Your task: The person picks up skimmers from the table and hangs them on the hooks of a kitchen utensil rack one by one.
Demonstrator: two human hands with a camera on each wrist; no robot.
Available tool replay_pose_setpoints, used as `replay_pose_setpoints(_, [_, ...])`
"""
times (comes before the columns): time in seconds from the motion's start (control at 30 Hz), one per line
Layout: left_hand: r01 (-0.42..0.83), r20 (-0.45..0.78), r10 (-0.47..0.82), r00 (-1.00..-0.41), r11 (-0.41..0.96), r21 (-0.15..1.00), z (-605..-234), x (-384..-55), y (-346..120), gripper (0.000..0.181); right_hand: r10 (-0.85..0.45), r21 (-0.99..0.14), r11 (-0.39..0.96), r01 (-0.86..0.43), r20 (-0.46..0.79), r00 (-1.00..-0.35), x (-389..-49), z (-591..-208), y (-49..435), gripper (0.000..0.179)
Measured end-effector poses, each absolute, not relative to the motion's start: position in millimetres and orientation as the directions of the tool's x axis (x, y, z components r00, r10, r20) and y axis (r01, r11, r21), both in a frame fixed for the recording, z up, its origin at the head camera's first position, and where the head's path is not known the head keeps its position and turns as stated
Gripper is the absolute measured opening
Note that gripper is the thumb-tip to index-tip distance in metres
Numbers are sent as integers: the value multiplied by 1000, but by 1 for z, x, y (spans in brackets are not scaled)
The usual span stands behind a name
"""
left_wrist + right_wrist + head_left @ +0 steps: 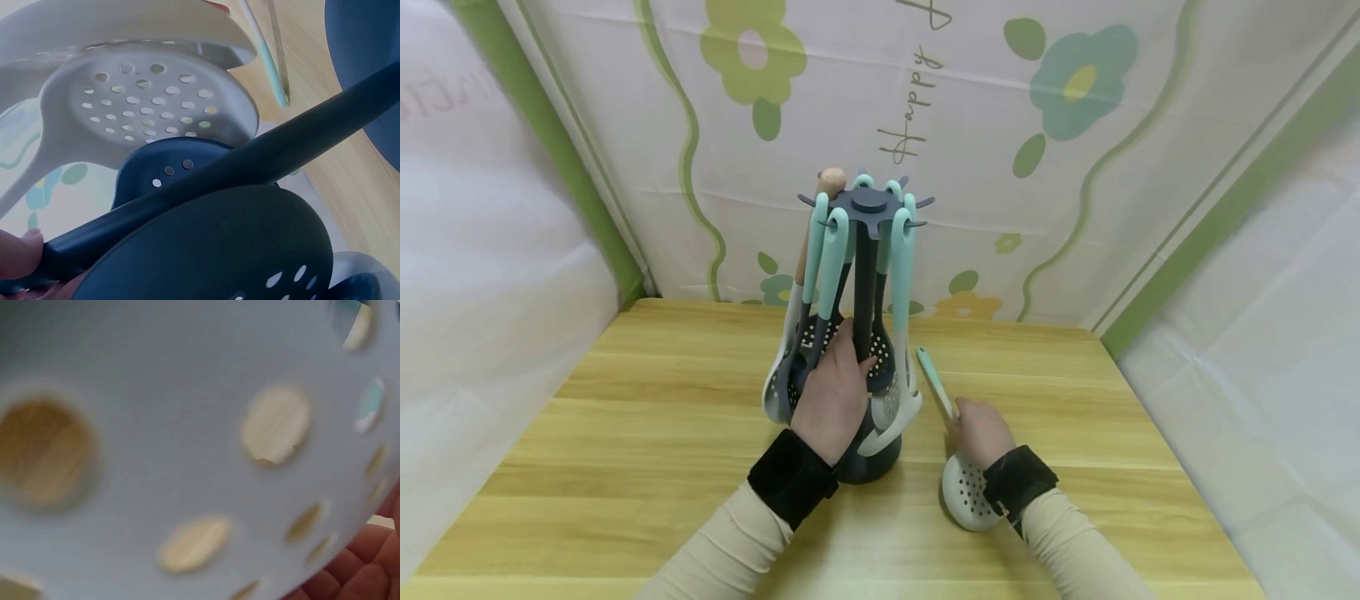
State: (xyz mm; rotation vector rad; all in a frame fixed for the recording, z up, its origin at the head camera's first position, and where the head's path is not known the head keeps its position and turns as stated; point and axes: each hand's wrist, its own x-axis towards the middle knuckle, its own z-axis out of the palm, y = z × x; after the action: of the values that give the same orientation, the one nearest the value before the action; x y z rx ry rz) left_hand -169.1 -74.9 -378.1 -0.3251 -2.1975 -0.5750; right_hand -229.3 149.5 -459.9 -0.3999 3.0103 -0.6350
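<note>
In the head view a dark utensil stand (868,200) rises from the table on a round dark base (863,471). My left hand (833,400) grips its pole (866,283) below the hanging tools. Several mint-handled utensils hang from its hooks, among them dark slotted heads and a white-headed one (904,412) at the right. To the right, my right hand (983,432) holds a white skimmer (970,498) by its mint-tipped handle. The skimmer's perforated bowl (169,450) fills the right wrist view. Whether it touches the table cannot be told.
A wooden table (640,442) lies under everything. Behind it hangs a flowered white cloth (850,100), with further cloth walls at both sides along green edging (550,150). A wooden-handled tool (831,182) hangs at the stand's left.
</note>
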Motion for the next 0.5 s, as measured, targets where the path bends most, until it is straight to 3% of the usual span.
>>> replay_pose_setpoints(0.17, [419, 770, 37, -637, 855, 305, -377, -168, -73, 54, -254, -424, 874, -239, 20, -967, -229, -461, 150, 4])
replay_pose_setpoints(0.3, [417, 756, 29, -654, 847, 329, -375, -169, -72, 63, -226, -468, 861, -198, -3, -974, -228, -459, 150, 12])
replay_pose_setpoints(0.5, [438, 683, 22, -730, 782, 443, -367, -166, -69, 67, -186, -528, 838, -139, -37, -982, -224, -453, 152, 25])
